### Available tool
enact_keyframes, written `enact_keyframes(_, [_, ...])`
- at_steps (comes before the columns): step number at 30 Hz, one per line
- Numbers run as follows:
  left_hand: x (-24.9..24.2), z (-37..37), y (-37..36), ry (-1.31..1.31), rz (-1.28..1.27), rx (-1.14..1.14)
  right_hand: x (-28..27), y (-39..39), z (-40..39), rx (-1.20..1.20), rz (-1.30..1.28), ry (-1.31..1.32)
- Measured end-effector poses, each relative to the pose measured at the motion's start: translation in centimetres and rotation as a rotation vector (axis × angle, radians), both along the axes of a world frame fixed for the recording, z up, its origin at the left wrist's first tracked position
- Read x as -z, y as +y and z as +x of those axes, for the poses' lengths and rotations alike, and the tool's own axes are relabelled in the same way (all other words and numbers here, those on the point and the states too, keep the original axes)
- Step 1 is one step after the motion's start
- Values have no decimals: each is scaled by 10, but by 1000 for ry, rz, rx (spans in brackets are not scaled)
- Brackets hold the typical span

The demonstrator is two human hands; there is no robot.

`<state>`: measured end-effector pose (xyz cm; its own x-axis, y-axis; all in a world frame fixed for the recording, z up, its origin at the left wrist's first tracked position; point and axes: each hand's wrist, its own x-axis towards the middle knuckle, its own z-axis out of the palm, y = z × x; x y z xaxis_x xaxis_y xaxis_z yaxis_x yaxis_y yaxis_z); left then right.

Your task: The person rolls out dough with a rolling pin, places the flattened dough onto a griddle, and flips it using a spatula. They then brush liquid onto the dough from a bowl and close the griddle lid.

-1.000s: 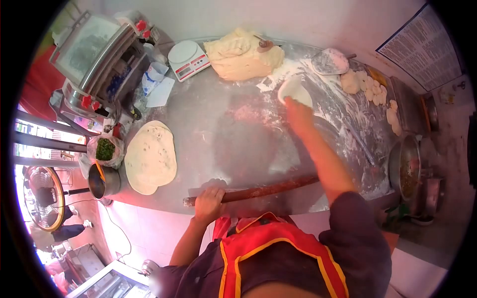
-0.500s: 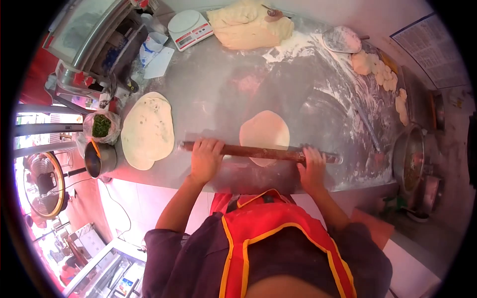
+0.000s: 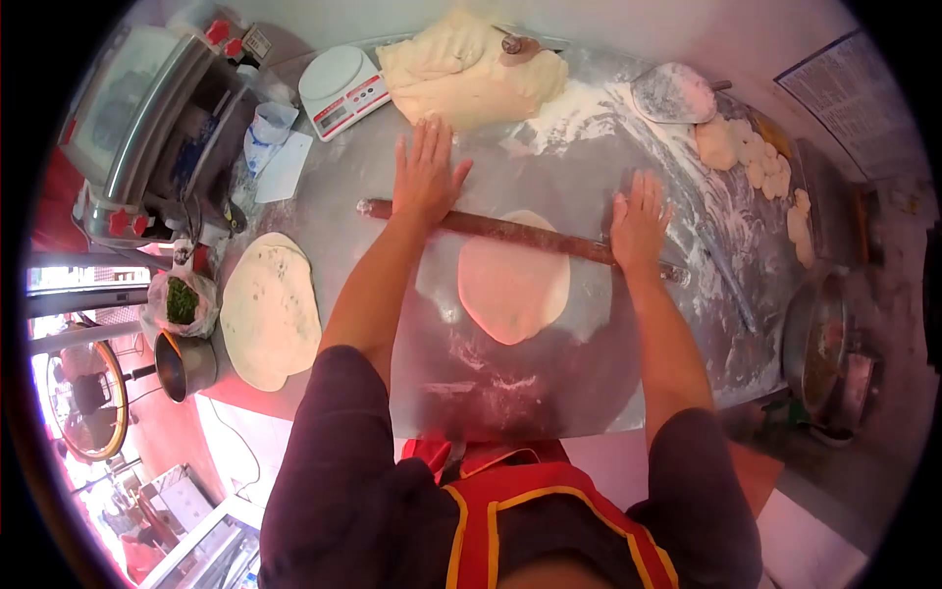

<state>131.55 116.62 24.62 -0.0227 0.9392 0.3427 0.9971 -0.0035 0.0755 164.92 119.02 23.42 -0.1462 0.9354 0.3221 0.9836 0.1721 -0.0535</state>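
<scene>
A wooden rolling pin [image 3: 520, 233] lies across the far part of a flat round of dough [image 3: 512, 290] on the metal table. Near the pin's left end, my left hand [image 3: 425, 182] rests on it with the palm down and the fingers stretched forward. My right hand [image 3: 640, 224] presses on the pin towards its right end, its fingers straight and open too. Left of my left forearm lies a larger, speckled sheet of flat dough [image 3: 272, 312]. Beyond my left fingertips sits a big mass of dough [image 3: 471, 79].
A kitchen scale [image 3: 341, 90] stands at the back left. A flour scoop [image 3: 674, 93], small dough pieces [image 3: 765, 162] and a thin rod [image 3: 728, 280] lie on the right. A metal basin [image 3: 816, 339] is at the right edge; a pot [image 3: 184, 366] and bagged greens [image 3: 182, 299] are left.
Both hands have moved forward, carrying the rolling pin from the near part of the dough round to its far part. My fingers, curled over the pin before, are now stretched out.
</scene>
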Motion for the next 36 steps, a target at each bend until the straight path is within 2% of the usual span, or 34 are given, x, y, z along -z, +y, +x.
enact_keyframes(1, [1,0,-16,-18,-60,10,1,-16,2,-41,-54,39])
enact_keyframes(4, [2,-2,-122,-22,-236,59,-4,-124,9,-126,-222,114])
enact_keyframes(5, [14,-7,-165,-173,-186,97,-3,-167,13,-119,-263,114])
enact_keyframes(7, [3,0,-245,-296,-73,141,-26,-239,23,-278,-240,266])
enact_keyframes(9, [6,-11,-259,-171,-171,131,-22,-234,30,-276,-221,271])
enact_keyframes(10, [13,-20,-242,-228,-215,154,-18,-228,34,-290,-230,274])
enact_keyframes(12, [15,-32,-173,-326,-293,186,-36,-164,18,-154,-204,213])
enact_keyframes(15, [-5,-5,-167,-38,-123,117,-26,-163,1,-68,-147,111])
enact_keyframes(19, [-19,1,-267,-215,-388,75,-28,-246,22,-210,-240,154])
enact_keyframes(21, [-14,-6,-289,-229,-346,164,-27,-265,19,-258,-384,110])
enact_keyframes(22, [-12,-9,-298,-237,-326,203,-21,-255,9,-221,-413,282])
enact_keyframes(24, [-22,-9,-299,-275,-414,191,-16,-178,-30,-138,-469,618])
enact_keyframes(25, [-28,-7,-297,-294,-444,187,-14,-139,-55,-140,-546,653])
enact_keyframes(26, [-35,-4,-303,-295,-359,218,-12,-106,-77,-136,-624,683])
enact_keyframes(28, [-38,2,-323,-313,-347,190,3,-63,-111,-84,-857,632])
enact_keyframes(31, [-50,12,-349,-359,-359,163,20,-82,-199,-713,-751,155])
enact_keyframes(34, [-52,20,-363,-389,-317,155,20,-121,-258,-1022,-650,307])
enact_keyframes(36, [-53,21,-363,-364,-320,138,11,-121,-255,-1024,-597,414])
